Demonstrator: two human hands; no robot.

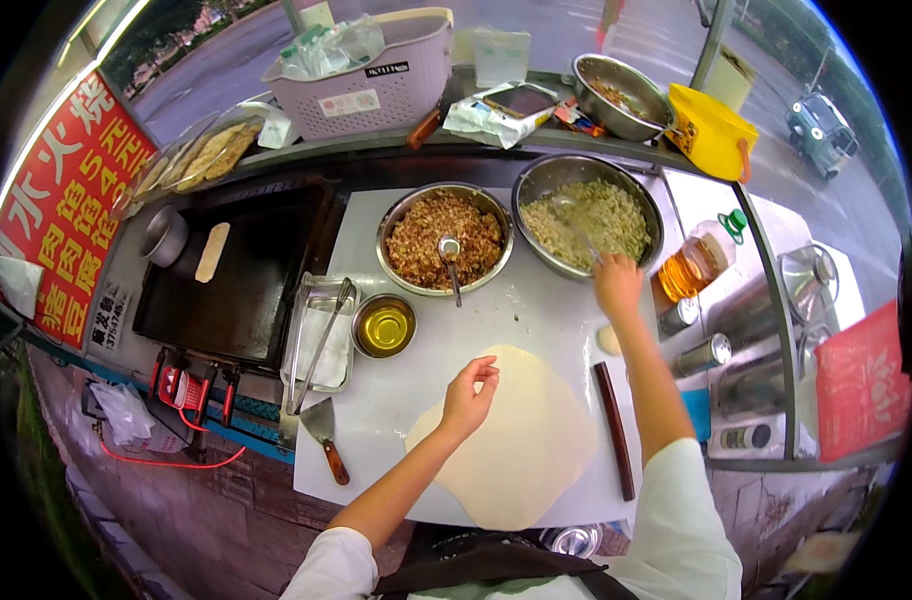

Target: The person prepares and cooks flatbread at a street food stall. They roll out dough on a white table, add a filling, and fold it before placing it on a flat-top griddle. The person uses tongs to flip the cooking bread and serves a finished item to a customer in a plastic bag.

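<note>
My right hand (619, 289) grips the handle of a metal spoon (589, 244). The spoon's head rests in a pale green chopped filling (610, 217) inside a large steel bowl (538, 176). Over a wide, thin sheet of dough (527, 442) hovers my left hand (472, 396), empty, its fingers loosely bent and the thumb apart. Whether it touches the dough I cannot tell. Left of that bowl is a second steel bowl (382, 251) of brown minced filling (426, 225), with a spoon (452, 266) standing in it. A dark rolling pin (613, 431) lies right of the dough.
A scraper (327, 439), a steel bowl of oil (358, 341) and a metal tray (343, 379) sit at left. Beyond them, one dough strip (213, 251) lies on a black griddle (253, 315). An oil bottle (696, 262) and shakers (702, 356) stand right; a lilac basket (418, 90) is behind.
</note>
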